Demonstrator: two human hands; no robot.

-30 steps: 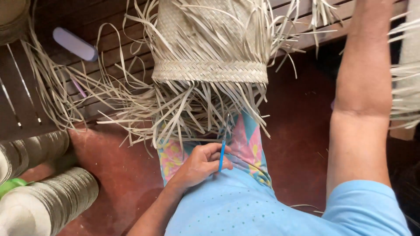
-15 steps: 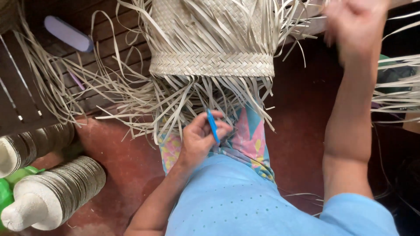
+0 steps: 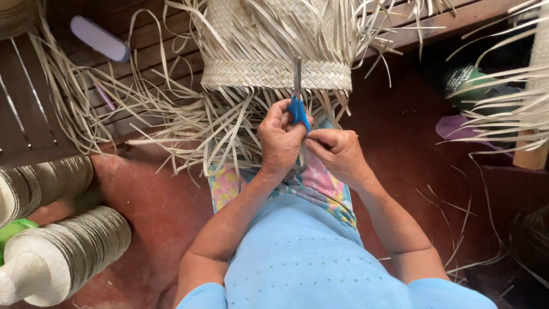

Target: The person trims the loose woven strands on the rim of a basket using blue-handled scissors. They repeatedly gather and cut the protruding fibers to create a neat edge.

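Hands meet below the woven basket (image 3: pixel 274 46) at the bench (image 3: pixel 143 57) edge — left hand (image 3: pixel 280 140) curled around a blue-handled tool (image 3: pixel 297 106), blade pointing up at the woven rim; right hand (image 3: pixel 337 151) pinching loose straw strips (image 3: pixel 217 123) beside it.

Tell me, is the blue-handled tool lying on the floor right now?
No, the blue-handled tool is held up between the left hand and right hand.

Single head cam – looks steeply down, close over lap & floor.
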